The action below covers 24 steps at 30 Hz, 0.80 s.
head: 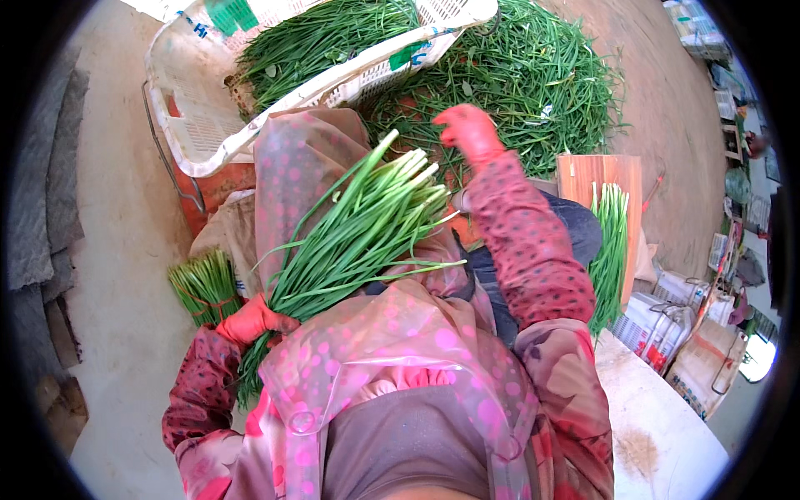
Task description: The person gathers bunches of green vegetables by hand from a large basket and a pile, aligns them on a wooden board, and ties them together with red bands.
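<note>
My left hand (253, 322), in a red rubber glove, is closed round the leafy lower part of a bunch of green garlic chives (356, 231). The bunch lies slantwise across my lap, its pale cut ends towards the upper right. My right hand (465, 128), also red-gloved, is raised over the edge of a heap of loose green stalks (537, 87); its fingers are bent and slightly blurred, and whether they hold anything cannot be made out. A banded bundle of chives (206, 287) stands beside my left hand. More chives (607, 250) lie on a wooden board (572, 172) at right.
A white plastic basket (206, 162) with wire handles, holding many green stalks, stands at the upper left. A white surface (662, 406) lies at the lower right. Beyond it are several stacked crates (653, 322). Grey sheets (31, 187) lie along the left side.
</note>
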### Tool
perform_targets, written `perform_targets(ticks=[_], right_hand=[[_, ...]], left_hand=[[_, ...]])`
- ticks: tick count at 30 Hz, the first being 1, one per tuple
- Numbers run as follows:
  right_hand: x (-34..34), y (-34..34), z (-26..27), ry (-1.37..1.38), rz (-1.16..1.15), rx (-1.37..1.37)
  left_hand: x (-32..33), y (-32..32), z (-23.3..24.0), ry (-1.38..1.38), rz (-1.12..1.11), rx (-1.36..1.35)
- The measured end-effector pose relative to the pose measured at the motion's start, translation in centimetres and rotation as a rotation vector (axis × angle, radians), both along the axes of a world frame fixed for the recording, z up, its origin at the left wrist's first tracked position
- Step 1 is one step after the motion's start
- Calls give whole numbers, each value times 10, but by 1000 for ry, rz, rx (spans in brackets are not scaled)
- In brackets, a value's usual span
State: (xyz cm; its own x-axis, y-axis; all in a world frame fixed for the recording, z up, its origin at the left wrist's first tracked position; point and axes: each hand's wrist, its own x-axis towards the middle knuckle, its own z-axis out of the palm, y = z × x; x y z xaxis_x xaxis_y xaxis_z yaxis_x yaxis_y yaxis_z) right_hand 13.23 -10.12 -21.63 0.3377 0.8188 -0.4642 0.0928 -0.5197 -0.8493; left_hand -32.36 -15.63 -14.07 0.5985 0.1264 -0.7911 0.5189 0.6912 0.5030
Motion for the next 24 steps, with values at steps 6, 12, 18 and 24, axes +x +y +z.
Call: perform_targets(ticks=[6,12,18,24], right_hand=[[-10,-66,74,-195,301,-206],[-73,-95,-6,-511,385,-134],[30,-67,-6,-117,-262,-138],[26,-42,-5,266,-162,-46]], left_hand=[[25,-15,14,-54,244,104],[47,31,70,183,71,53],[23,51,96,192,197,163],[-20,29,23,156,239,61]])
